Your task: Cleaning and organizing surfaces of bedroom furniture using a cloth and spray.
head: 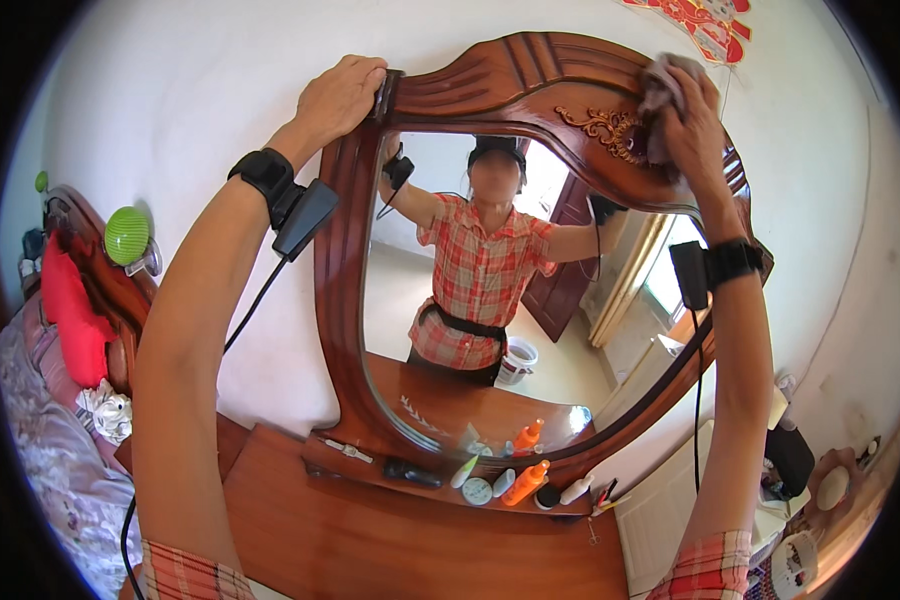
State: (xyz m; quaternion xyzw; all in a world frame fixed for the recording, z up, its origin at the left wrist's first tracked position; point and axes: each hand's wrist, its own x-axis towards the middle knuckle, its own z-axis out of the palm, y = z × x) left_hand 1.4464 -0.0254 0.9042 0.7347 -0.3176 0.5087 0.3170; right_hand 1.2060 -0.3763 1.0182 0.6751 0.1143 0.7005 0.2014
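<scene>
A dresser mirror (480, 300) in a carved, dark-wood frame (345, 277) rises before me. My left hand (341, 94) grips the frame's upper left corner, fingers curled over its top. At the upper right, my right hand (694, 124) presses a grey-brown cloth (660, 90) against the carved crest. The cloth partly hides a gold-coloured scroll ornament (604, 127) with a dark centre. In the glass I see my own reflection in a checked shirt, a doorway and a bucket. Black devices are strapped to both wrists.
Below the mirror, a narrow ledge holds a wristwatch (349, 450), an orange spray bottle (526, 482), a round tin (476, 491) and other small containers. The wooden dresser top (420, 547) spreads beneath. At left stands a bed with a red cushion (75, 322); a white cabinet (664, 502) is at right.
</scene>
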